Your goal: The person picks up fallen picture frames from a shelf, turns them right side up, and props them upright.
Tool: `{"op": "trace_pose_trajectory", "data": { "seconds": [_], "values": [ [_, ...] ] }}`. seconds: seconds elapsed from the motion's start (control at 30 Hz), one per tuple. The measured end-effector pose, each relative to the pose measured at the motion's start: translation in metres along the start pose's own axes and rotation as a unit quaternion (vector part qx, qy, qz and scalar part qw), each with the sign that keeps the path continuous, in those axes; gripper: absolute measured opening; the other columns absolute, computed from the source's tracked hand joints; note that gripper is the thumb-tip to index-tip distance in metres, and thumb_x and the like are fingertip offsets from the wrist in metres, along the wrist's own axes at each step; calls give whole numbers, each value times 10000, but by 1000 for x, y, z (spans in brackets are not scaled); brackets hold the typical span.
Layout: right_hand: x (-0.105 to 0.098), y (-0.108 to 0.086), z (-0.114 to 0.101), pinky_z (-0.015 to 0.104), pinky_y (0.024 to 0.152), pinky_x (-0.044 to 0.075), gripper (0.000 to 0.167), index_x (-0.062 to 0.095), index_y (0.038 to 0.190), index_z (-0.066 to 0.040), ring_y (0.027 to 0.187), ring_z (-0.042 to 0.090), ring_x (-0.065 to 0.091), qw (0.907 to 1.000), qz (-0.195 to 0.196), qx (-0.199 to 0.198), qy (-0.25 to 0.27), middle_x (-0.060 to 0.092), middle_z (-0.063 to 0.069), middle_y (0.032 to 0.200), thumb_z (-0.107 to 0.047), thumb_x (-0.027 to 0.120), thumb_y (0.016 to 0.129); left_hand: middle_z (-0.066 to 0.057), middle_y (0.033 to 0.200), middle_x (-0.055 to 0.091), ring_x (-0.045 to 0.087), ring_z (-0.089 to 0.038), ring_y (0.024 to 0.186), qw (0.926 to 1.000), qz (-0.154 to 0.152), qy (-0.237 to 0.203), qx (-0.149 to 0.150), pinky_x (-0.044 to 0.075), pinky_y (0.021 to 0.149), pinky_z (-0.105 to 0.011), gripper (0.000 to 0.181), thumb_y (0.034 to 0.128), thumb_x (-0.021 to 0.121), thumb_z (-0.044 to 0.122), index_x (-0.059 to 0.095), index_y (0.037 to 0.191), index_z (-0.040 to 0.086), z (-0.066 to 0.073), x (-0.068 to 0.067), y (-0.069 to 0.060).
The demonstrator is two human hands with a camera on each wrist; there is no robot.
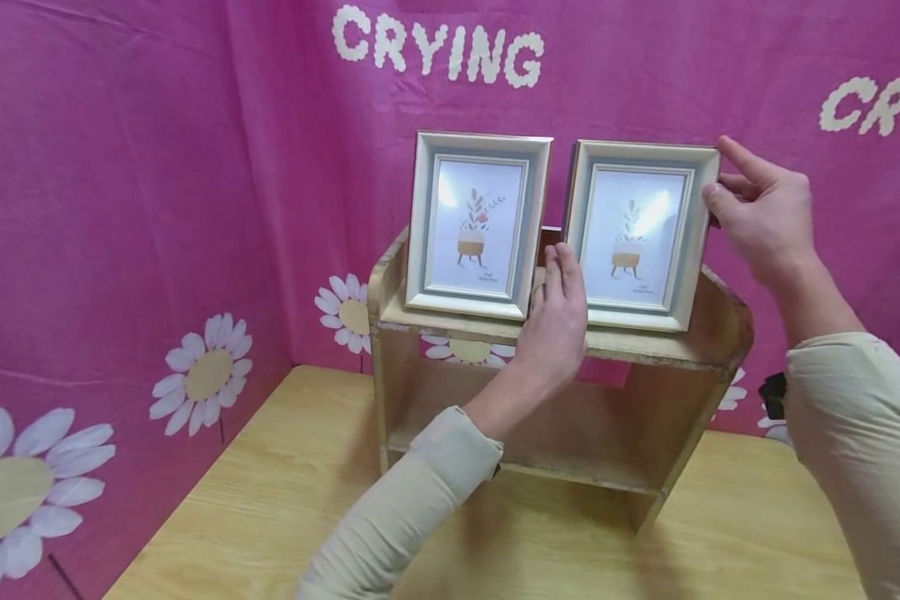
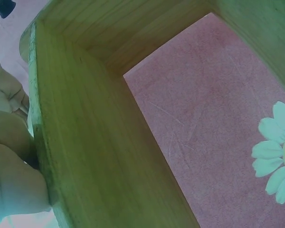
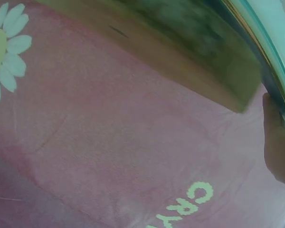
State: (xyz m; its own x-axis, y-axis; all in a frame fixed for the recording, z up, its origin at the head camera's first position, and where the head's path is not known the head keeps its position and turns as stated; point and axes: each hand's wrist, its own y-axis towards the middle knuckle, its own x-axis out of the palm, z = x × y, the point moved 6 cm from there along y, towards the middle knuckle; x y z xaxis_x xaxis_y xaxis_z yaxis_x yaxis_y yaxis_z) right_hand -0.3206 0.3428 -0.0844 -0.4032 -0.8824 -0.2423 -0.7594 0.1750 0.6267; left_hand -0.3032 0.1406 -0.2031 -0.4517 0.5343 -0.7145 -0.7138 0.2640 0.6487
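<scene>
Two picture frames with pale cream borders and plant prints stand side by side on the top shelf of a small wooden rack (image 1: pixel 510 467). My right hand (image 1: pixel 768 212) pinches the right picture frame (image 1: pixel 630 321) near its upper right corner, thumb on the front. In the right wrist view that frame's edge (image 3: pixel 256 35) shows beside part of the hand. My left hand (image 1: pixel 555 325) is in the gap between the frames, fingers straight and pointing up, by the right frame's lower left edge. The left picture frame (image 1: pixel 468 307) leans back slightly. The left thumb is hidden in the head view.
The rack stands on a light wood table (image 1: pixel 270 483), with a lower shelf (image 1: pixel 525 425) under the frames. A pink cloth (image 1: pixel 150 167) with daisies and white lettering hangs behind and at the left. A small black object (image 1: pixel 774 396) shows by the right sleeve.
</scene>
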Motion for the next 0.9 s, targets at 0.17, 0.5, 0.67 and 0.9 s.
{"op": "trace_pose_trajectory", "data": {
  "seconds": [0.17,0.5,0.67,0.9],
  "values": [
    [4,-5,5,88,683,535,554,472,1459,-304,803,-62,653,9997,-67,232,-40,642,57,1308,-96,590,959,-220,1636,126,453,-346,1364,9999,-114,68,-79,565,885,-258,878,922,618,8,20,1562,-48,-2,2,-1],
    [9,-13,6,129,764,522,578,420,1471,-370,930,-30,661,9981,-300,517,-139,524,164,1432,-132,588,972,-249,1623,143,350,-328,1437,9999,15,100,1,435,1058,-288,793,960,562,23,44,1551,-79,-3,-3,-5],
    [12,-14,5,145,763,523,594,389,1472,-412,910,-34,660,9963,-429,504,-545,511,191,1437,-148,583,976,-268,1614,149,208,-323,1494,10000,-17,57,51,251,1165,-329,809,933,588,4,66,1543,-97,-3,-7,-7],
    [14,-25,4,355,981,481,638,249,1515,-449,1285,288,551,9812,-843,238,-1722,461,214,1480,-224,544,996,-282,1601,183,210,-360,1488,9990,45,2,444,467,1043,-267,748,944,549,68,123,1530,-117,-4,-11,-19]
  ]
}}
